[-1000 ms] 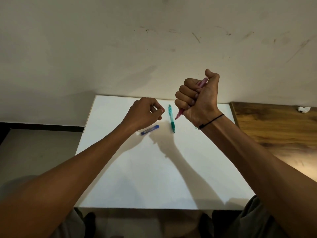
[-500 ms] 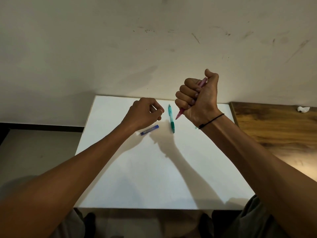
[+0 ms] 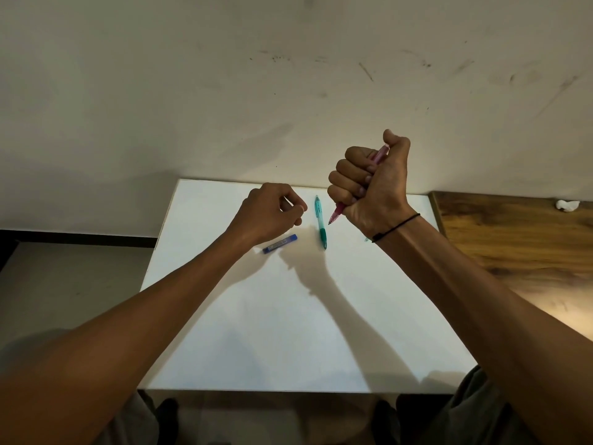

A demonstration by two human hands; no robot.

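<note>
My right hand (image 3: pixel 375 187) is raised above the white table (image 3: pixel 288 332) and grips a pink pen (image 3: pixel 380 154) in a fist, thumb at its top end and tip pointing down-left. My left hand (image 3: pixel 272 213) hovers low over the table with curled fingers, thumb and forefinger pinched together; nothing shows between them. A teal pen (image 3: pixel 321 224) lies on the table between my hands, tip toward me. A small blue case (image 3: pixel 279 244) lies just below my left hand.
A wooden table (image 3: pixel 513 245) adjoins the white one on the right, with a small crumpled white scrap (image 3: pixel 567 205) at its far edge. A scuffed wall stands right behind both tables. My knees show under the near edge.
</note>
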